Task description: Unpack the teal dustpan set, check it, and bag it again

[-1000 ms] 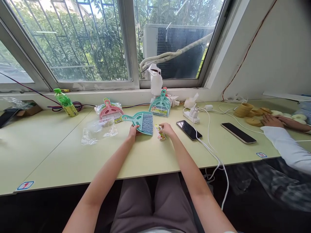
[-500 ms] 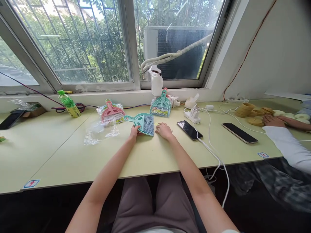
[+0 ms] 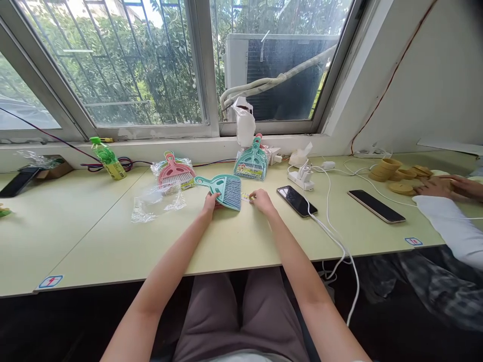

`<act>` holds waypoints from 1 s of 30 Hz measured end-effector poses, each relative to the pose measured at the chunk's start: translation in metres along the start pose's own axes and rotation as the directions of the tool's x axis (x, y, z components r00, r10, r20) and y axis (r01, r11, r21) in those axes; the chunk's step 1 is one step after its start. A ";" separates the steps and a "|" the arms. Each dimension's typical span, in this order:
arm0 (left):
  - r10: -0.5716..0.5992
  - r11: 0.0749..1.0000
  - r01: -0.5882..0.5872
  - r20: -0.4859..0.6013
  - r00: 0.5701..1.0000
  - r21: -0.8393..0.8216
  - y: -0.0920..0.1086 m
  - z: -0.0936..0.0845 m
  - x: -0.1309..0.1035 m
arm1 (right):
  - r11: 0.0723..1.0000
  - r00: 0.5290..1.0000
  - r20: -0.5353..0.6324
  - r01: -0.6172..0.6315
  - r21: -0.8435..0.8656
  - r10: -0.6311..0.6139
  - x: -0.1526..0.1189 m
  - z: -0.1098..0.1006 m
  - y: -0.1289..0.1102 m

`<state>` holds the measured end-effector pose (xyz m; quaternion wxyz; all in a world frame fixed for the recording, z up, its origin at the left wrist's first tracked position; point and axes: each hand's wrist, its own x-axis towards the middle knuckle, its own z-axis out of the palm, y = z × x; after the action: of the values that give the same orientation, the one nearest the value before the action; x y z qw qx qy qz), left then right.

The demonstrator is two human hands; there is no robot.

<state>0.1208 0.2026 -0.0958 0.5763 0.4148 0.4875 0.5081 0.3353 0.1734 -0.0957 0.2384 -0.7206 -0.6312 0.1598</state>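
Observation:
A teal dustpan and brush set (image 3: 229,192) lies over the table in front of me, bristles facing right. My left hand (image 3: 210,202) grips its near edge, thumb on top. Just right of the bristles, my right hand (image 3: 261,201) pinches a small yellow printed label (image 3: 247,197). Behind are a pink dustpan set (image 3: 175,172) in clear wrap and another teal set (image 3: 251,163). Crumpled clear plastic (image 3: 156,201) rests to the left.
On the pale table (image 3: 132,256) are a green bottle (image 3: 108,158), a black phone (image 3: 297,201), a second phone (image 3: 376,206) and a white power strip (image 3: 301,178) with cables. At right, a person's hands (image 3: 433,187) touch yellow rings (image 3: 385,170).
My right hand has shifted slightly right, away from the bristles, and more of the yellow label shows. The view has shifted a little. The other person's hands have moved.

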 end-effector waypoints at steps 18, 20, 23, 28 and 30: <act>0.046 0.999 -0.046 0.027 0.999 0.028 -0.003 -0.002 -0.002 | 0.996 0.996 0.007 -0.088 0.001 0.088 -0.003 -0.008 0.000; 0.044 0.998 -0.045 0.026 0.999 0.031 -0.003 -0.001 -0.002 | 0.998 0.997 -0.037 -0.069 -0.002 0.069 -0.003 -0.006 0.000; 0.050 0.998 -0.051 0.031 0.998 0.035 -0.003 -0.001 -0.002 | 1.000 0.999 -0.038 -0.028 0.005 0.028 -0.004 -0.003 0.000; 0.051 0.998 -0.052 0.032 0.998 0.039 -0.004 -0.002 -0.002 | 0.995 0.989 -0.114 -0.097 0.010 0.098 -0.005 -0.005 -0.003; 0.050 0.998 -0.051 0.028 0.998 0.041 -0.003 -0.001 -0.002 | 0.994 0.967 -0.234 -0.082 0.068 0.096 -0.005 -0.008 -0.005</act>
<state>0.1202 0.1998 -0.0989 0.5610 0.4458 0.4796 0.5065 0.3348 0.1683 -0.0870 0.3252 -0.7550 -0.5603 0.1013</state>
